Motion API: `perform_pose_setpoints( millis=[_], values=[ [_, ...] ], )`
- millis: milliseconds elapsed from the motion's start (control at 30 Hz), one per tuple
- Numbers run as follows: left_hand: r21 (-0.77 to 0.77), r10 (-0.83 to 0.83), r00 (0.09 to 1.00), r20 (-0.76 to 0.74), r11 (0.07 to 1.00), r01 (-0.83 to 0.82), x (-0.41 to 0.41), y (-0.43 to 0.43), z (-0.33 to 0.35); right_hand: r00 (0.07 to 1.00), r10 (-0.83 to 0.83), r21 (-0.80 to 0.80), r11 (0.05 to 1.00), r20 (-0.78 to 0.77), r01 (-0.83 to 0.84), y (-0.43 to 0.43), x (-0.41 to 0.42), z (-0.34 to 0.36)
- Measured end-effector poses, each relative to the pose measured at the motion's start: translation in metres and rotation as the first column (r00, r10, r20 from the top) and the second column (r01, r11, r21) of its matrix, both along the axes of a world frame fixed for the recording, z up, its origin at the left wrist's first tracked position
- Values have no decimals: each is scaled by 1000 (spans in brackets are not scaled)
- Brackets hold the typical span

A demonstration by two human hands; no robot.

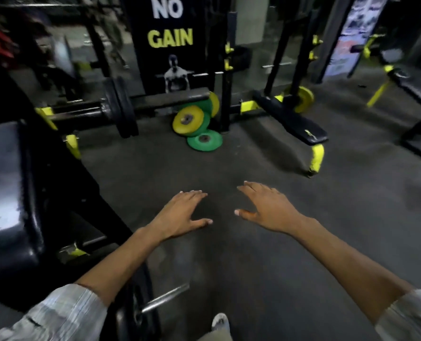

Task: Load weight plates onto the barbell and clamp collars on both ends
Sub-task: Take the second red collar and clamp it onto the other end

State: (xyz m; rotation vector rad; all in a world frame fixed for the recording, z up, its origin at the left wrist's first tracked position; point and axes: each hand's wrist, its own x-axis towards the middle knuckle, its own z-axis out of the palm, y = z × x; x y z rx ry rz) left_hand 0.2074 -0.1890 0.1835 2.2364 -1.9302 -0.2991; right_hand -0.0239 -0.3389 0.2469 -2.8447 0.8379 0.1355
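Observation:
My left hand [183, 214] and my right hand [266, 207] are stretched out side by side over the dark gym floor, palms down, fingers spread, holding nothing. Below my left forearm the steel sleeve end of a barbell [165, 300] sticks out past a black plate [140, 313] that sits on it. Ahead, a pile of plates leans by a rack post: a yellow plate [188, 119] against green ones, and a green plate [204, 142] flat on the floor. Black plates [121, 109] sit on another bar further left. No collar is visible.
A black padded bench [5, 193] fills the left side. A black and yellow flat bench [290, 121] stands ahead right, with another bench [416, 92] at the far right. Rack uprights [225, 77] and a "NO GAIN" poster [170, 23] stand behind. A shoe [220, 322] shows at the bottom.

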Motion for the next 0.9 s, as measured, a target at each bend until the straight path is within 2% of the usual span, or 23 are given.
perform_pose_setpoints(
  millis=[167,300,433,567,767,900],
  values=[
    [-1,196,981,2,981,-196,51,-30,19,978,206,-11,979,-19,-206,-72,86,15],
    [-10,378,925,32,926,-378,88,-30,29,911,413,-27,910,-2,-413,-104,168,25],
    [-54,606,794,48,795,-604,111,-25,45,777,628,-44,778,49,-627,-121,246,34],
    [-88,761,644,78,648,-756,119,-25,68,616,779,-67,625,116,-778,-130,302,53],
    [-202,898,420,127,438,-876,127,-26,129,343,914,-162,380,216,-911,-129,364,112],
    [-289,938,304,168,342,-894,139,-25,182,218,937,-244,287,274,-926,-119,404,157]
  ],
)
